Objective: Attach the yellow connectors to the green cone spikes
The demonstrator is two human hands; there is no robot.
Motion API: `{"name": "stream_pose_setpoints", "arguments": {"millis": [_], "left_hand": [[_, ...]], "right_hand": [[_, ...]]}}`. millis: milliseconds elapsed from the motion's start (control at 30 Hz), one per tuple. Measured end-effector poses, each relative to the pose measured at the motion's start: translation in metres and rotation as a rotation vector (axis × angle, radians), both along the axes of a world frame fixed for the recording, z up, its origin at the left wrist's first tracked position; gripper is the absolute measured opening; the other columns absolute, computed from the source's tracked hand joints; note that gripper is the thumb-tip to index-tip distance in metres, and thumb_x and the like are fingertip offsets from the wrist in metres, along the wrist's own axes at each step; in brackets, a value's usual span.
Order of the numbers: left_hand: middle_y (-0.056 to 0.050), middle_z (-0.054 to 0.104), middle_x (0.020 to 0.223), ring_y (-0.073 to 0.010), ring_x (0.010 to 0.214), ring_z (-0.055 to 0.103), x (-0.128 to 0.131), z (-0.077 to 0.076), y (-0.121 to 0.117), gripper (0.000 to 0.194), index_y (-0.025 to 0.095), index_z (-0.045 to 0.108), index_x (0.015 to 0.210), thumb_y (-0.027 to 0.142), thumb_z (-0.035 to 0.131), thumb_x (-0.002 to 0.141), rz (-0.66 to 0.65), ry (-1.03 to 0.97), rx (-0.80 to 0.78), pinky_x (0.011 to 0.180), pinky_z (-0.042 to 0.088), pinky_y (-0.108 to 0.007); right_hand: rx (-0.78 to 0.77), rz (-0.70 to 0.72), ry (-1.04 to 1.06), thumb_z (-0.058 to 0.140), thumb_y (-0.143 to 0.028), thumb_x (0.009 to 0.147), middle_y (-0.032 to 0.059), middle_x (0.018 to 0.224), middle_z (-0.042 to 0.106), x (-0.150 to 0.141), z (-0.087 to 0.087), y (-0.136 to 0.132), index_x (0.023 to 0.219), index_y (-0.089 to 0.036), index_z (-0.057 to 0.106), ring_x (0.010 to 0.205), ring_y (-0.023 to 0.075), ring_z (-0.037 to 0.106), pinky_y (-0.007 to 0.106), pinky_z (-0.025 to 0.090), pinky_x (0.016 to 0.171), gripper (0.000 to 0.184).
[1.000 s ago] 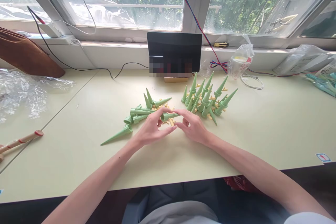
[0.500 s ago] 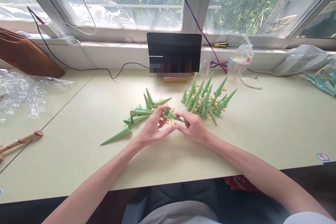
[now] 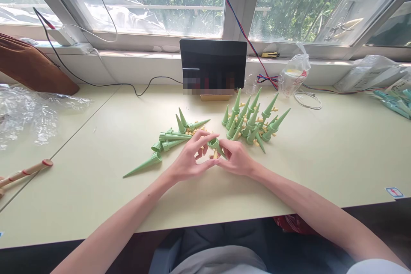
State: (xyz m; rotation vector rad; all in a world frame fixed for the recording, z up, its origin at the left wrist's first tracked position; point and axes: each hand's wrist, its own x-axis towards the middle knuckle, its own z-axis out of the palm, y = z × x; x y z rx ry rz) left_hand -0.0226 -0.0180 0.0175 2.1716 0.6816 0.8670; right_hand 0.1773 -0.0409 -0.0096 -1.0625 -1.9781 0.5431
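Head view: my right hand (image 3: 237,158) is gripping a green cone (image 3: 217,147) between both hands, its open end facing upward, its tip slanting down beside the right fingers. My left hand (image 3: 188,160) is curving opposite, thumb and forefinger spread; whether it is holding anything I cannot tell. A yellow piece (image 3: 215,154) is showing near my thumbs. Loose cones (image 3: 175,136) are lying leftward; assembled cones (image 3: 252,120) are clustering rightward.

There are 2 hands (image 3: 189,158), at least 15 green spikes (image 3: 220,150), 1 screen (image 3: 213,62) and 1 cup (image 3: 292,78).
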Motion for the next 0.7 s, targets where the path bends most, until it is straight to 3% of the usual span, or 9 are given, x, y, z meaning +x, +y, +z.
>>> {"name": "stream_pose_setpoints", "arguments": {"millis": [333, 467, 567, 700], "left_hand": [[-0.010, 0.050, 0.135, -0.0064, 0.070, 0.051, -0.0005, 0.0026, -0.0005, 0.061, 0.033, 0.046, 0.145, 0.024, 0.065, 0.087, -0.040, 0.048, -0.013, 0.052, 0.046, -0.018], [-0.010, 0.051, 0.141, -0.0056, 0.069, 0.055, -0.0007, 0.0019, -0.0007, 0.064, 0.032, 0.045, 0.146, 0.026, 0.067, 0.086, -0.026, 0.067, -0.030, 0.050, 0.045, -0.017], [-0.012, 0.053, 0.142, -0.0056, 0.067, 0.055, -0.0006, 0.0026, -0.0004, 0.064, 0.030, 0.046, 0.146, 0.028, 0.068, 0.086, -0.020, 0.078, -0.025, 0.049, 0.045, -0.017], [-0.015, 0.050, 0.147, -0.0054, 0.064, 0.055, -0.0003, 0.0044, 0.0002, 0.063, 0.029, 0.046, 0.147, 0.031, 0.066, 0.087, -0.040, 0.089, -0.016, 0.048, 0.045, -0.017]], "right_hand": [[-0.131, 0.083, 0.106, 0.069, -0.036, 0.078, -0.0065, 0.061, 0.040, 0.0002, 0.0015, 0.0007, 0.070, -0.021, 0.040, 0.053, 0.0088, 0.035, 0.024, 0.031, 0.051, 0.033], [-0.159, 0.138, 0.178, 0.067, -0.033, 0.079, -0.0049, 0.068, 0.046, -0.0011, 0.0058, -0.0005, 0.091, -0.017, 0.055, 0.059, 0.0107, 0.041, 0.025, 0.036, 0.055, 0.023], [-0.205, 0.137, 0.209, 0.067, -0.031, 0.080, -0.0063, 0.068, 0.041, -0.0024, 0.0064, -0.0017, 0.112, -0.016, 0.056, 0.059, 0.0100, 0.037, 0.024, 0.037, 0.055, 0.037], [-0.272, 0.135, 0.253, 0.069, -0.028, 0.079, -0.0069, 0.070, 0.037, -0.0036, 0.0062, -0.0035, 0.123, -0.016, 0.052, 0.059, 0.0094, 0.034, 0.023, 0.036, 0.053, 0.049]]}}
